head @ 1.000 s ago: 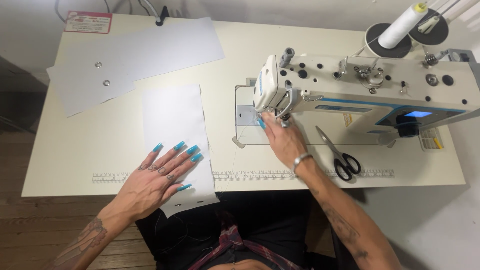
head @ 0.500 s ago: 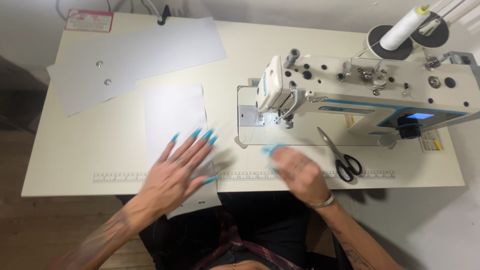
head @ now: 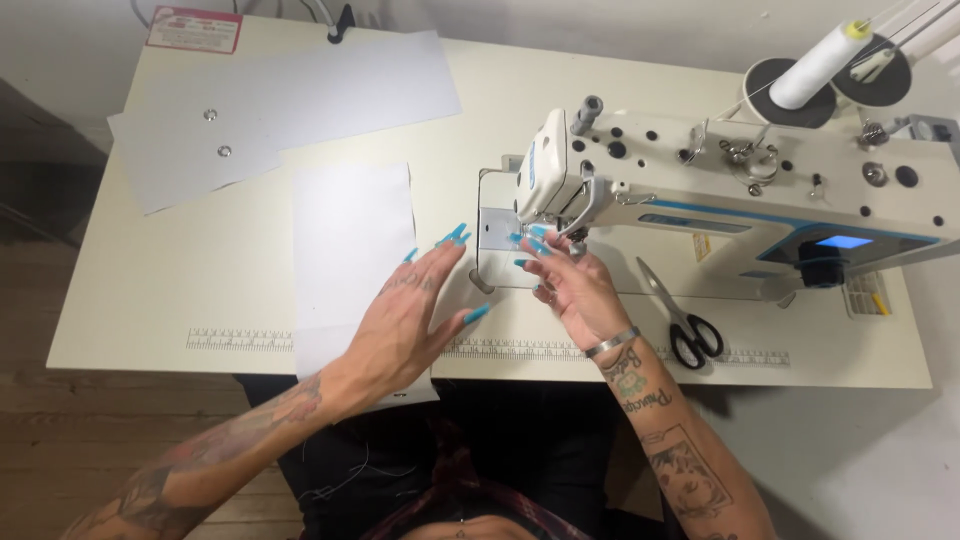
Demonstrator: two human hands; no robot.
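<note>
White rectangular fabric panel (head: 352, 262): lies flat on the cream tabletop (head: 150, 310), left of the white industrial sewing machine (head: 740, 190); its near end overhangs the tabletop edge. Long axis runs near to far; the far short edge points at the larger grey sheets (head: 290, 110).

Handling, judged: light, thin, limp, apt to slide on the smooth top; best held by flat palm pressure or pinched at an edge.

Left hand (head: 410, 315): fingers spread, over the panel's right edge; contact uncertain.

Right hand (head: 572, 285): fingers loosely open, fingertips at the needle area under the machine head, pinching nothing visible.

Black-handled scissors (head: 682, 320): right, near the machine.
</note>
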